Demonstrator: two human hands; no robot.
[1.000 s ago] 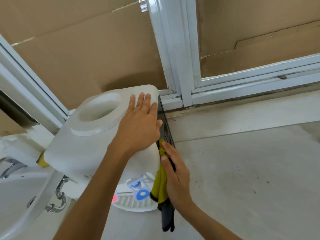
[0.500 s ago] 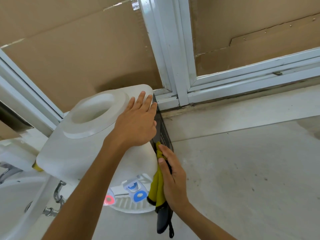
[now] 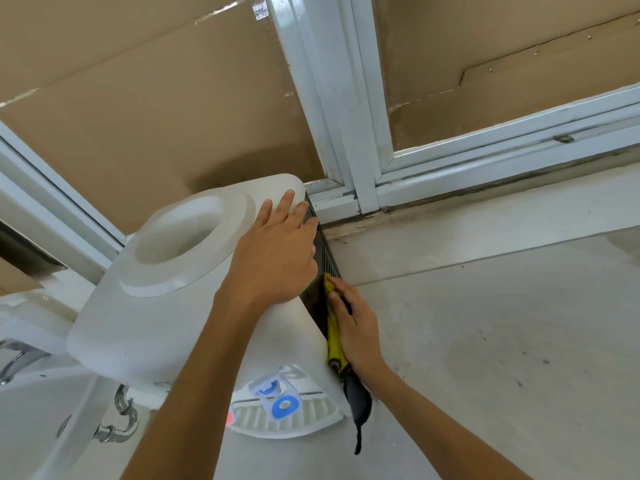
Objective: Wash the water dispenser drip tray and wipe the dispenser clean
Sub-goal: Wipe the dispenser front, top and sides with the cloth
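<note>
While my left hand (image 3: 273, 251) lies flat on the dispenser (image 3: 156, 306), my right hand (image 3: 356, 327) presses the cloth (image 3: 334, 344) — fingers straight — against its black side.

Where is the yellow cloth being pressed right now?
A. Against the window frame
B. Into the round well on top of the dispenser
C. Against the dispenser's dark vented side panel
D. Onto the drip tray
C: the right hand holds the yellow cloth flat against the dark vented side panel, while the left hand rests on the dispenser top.
</note>
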